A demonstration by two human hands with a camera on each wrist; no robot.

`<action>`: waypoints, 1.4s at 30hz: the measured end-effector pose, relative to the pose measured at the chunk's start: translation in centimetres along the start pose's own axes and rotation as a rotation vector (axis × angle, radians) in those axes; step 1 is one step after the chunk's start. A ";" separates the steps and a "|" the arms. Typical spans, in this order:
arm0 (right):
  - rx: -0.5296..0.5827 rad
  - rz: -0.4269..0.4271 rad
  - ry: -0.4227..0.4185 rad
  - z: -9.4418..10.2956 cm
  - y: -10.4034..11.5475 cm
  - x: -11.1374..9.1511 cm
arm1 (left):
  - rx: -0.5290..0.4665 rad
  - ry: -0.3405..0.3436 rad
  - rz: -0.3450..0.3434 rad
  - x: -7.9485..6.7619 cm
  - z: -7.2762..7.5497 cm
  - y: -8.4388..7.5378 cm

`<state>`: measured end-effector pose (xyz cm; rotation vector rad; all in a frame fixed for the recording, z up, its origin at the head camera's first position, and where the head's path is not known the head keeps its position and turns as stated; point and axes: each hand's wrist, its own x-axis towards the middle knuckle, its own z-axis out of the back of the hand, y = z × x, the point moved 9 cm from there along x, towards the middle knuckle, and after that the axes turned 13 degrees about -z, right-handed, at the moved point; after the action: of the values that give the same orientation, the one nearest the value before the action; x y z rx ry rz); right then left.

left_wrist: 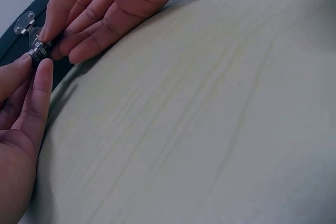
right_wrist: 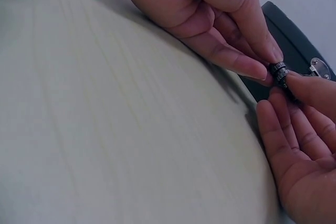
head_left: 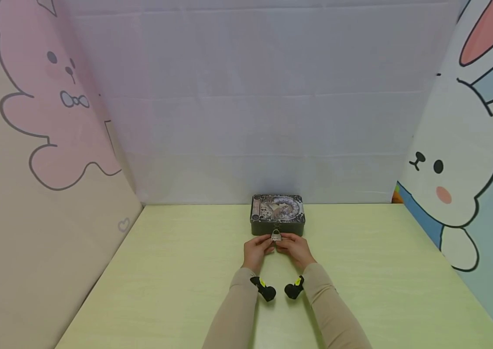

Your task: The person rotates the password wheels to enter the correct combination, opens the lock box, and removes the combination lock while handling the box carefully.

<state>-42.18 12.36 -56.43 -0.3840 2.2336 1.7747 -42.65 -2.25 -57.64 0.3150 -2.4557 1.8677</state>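
Note:
A dark tin box (head_left: 278,228) with a patterned lid stands at the table's far edge. In front of it, a small combination padlock (head_left: 276,237) with number dials is held between the fingertips of both hands. My left hand (head_left: 256,252) pinches the padlock from the left. From the other side my right hand (head_left: 296,248) grips it too, fingertips at the dials. The metal clasp (left_wrist: 24,22) on the box front is right beside the shackle. Fingers cover part of the lock body in both wrist views.
The pale yellow-green table (head_left: 176,271) spreads around the box and arms. Behind the box rises a white sheet wall (head_left: 255,106). Side panels carry a pink cartoon animal (head_left: 54,97) and a white rabbit (head_left: 455,160). Each wrist wears a small black camera (head_left: 268,293).

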 end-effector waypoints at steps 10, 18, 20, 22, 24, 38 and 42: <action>-0.012 -0.008 0.002 0.0 0.1 0.0 | 0.002 -0.001 -0.002 0.1 -0.1 -0.1; -0.023 -0.016 -0.019 0.1 0.1 0.1 | -0.003 0.001 -0.011 0.0 -0.2 -0.4; -0.019 -0.015 -0.019 0.1 0.1 0.2 | 0.000 0.004 -0.014 0.1 -0.2 -0.4; -0.015 -0.013 -0.018 0.0 0.1 0.2 | 0.001 0.006 -0.016 0.1 -0.2 -0.4; -0.013 -0.011 -0.017 0.0 0.2 0.2 | 0.001 0.007 -0.015 0.2 -0.2 -0.3; 0.107 -0.077 0.016 0.3 -0.4 -0.2 | 0.022 0.020 -0.014 -0.1 0.0 -0.4; 0.128 -0.073 0.034 0.3 -0.4 -0.2 | 0.019 0.009 0.005 -0.1 0.0 -0.3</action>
<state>-41.77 12.61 -56.83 -0.4661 2.3107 1.5906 -42.51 -2.27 -57.34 0.3010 -2.4373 1.8912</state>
